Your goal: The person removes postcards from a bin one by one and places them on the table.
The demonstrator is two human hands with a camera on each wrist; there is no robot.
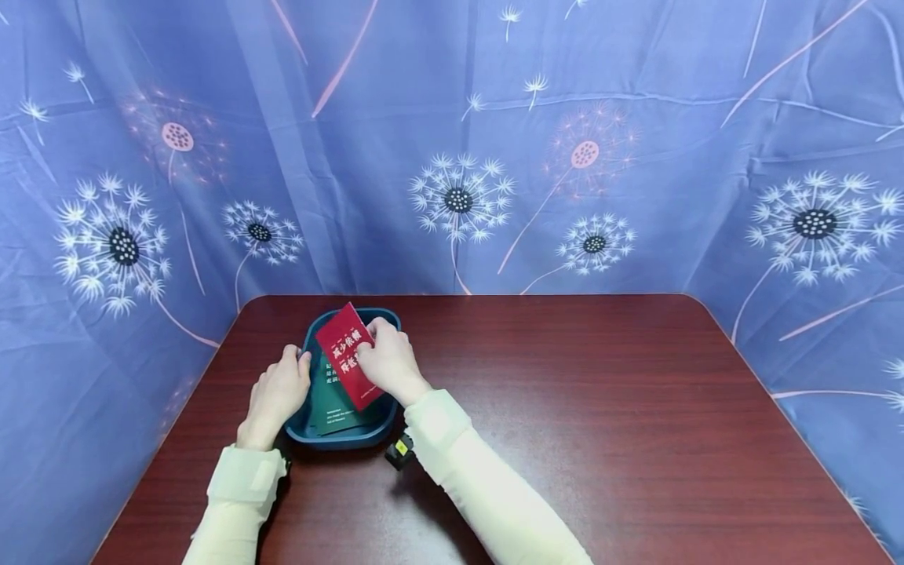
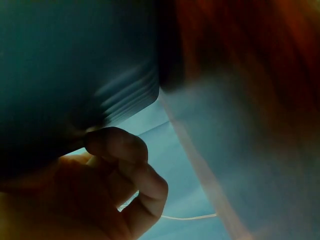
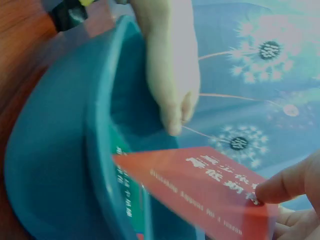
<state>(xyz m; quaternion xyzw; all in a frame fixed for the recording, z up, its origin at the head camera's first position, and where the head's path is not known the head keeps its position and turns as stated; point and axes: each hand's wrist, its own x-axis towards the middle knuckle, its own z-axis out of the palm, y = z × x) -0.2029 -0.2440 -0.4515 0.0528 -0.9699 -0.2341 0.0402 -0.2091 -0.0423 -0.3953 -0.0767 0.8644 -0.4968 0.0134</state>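
A person's right hand (image 1: 391, 357) pinches a red card (image 1: 346, 364) by its right edge, thumb on the print, over a green card (image 1: 339, 402) in a blue bin (image 1: 339, 445), whose left rim the left hand (image 1: 277, 394) clamps. The bin sits left on a wood-grain table (image 1: 600, 408) before dandelion-print fabric (image 1: 395, 94). The red card's long axis slants from far left to near right, print facing the head camera.

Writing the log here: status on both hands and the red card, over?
Left hand grips rim of blue bin. Right hand pinches red card above bin. Green card inside; no obstruction seen.
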